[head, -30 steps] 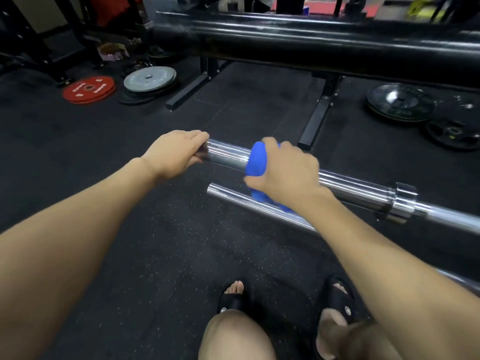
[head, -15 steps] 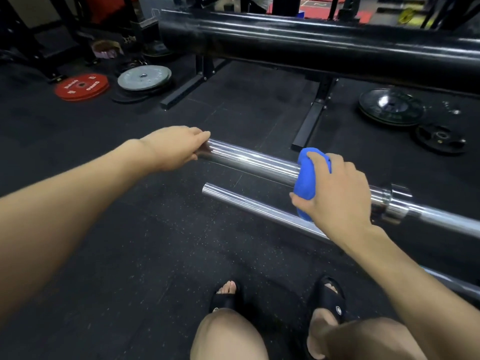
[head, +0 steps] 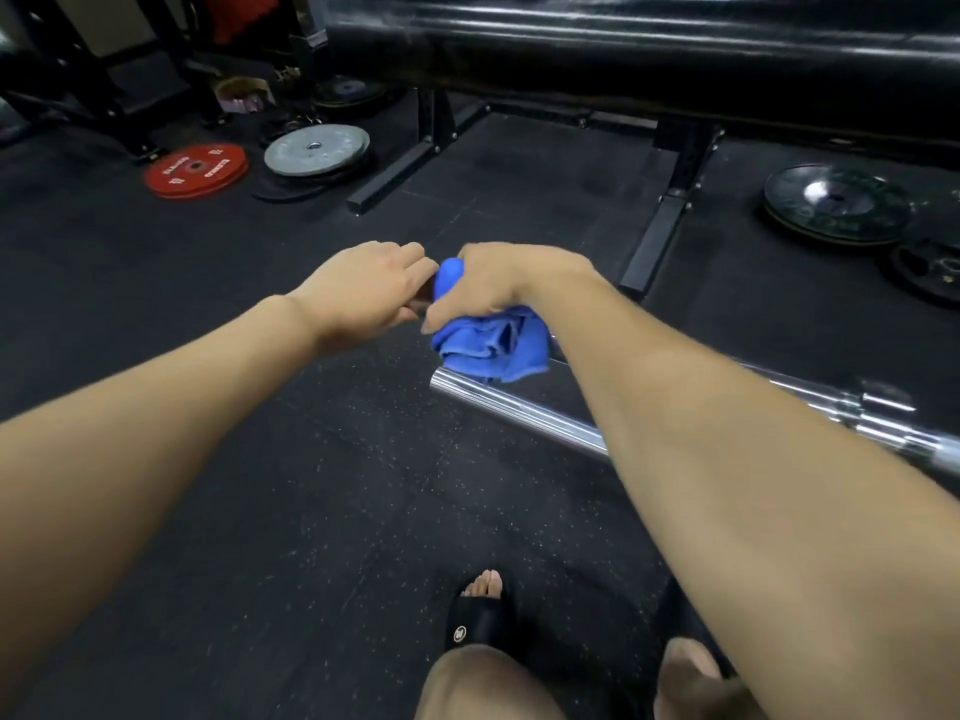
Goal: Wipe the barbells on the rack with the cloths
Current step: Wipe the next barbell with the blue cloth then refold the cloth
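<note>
Two chrome barbells lie side by side, low above the black floor. My right hand grips a blue cloth wrapped round the near end of the upper barbell, whose sleeve is mostly hidden behind my right forearm. My left hand grips the very tip of that same bar, its knuckles right beside the cloth. Part of the cloth hangs down over the end of the lower barbell, which runs to the right under my right arm.
A thick black padded beam on steel legs crosses the back. A red plate and a grey plate lie on the floor at the left; dark plates lie at the right. My sandalled feet are below.
My right hand slid the blue cloth leftward along the upper barbell, from near the collar to the bar's end beside my left hand. The camera view shifted slightly.
</note>
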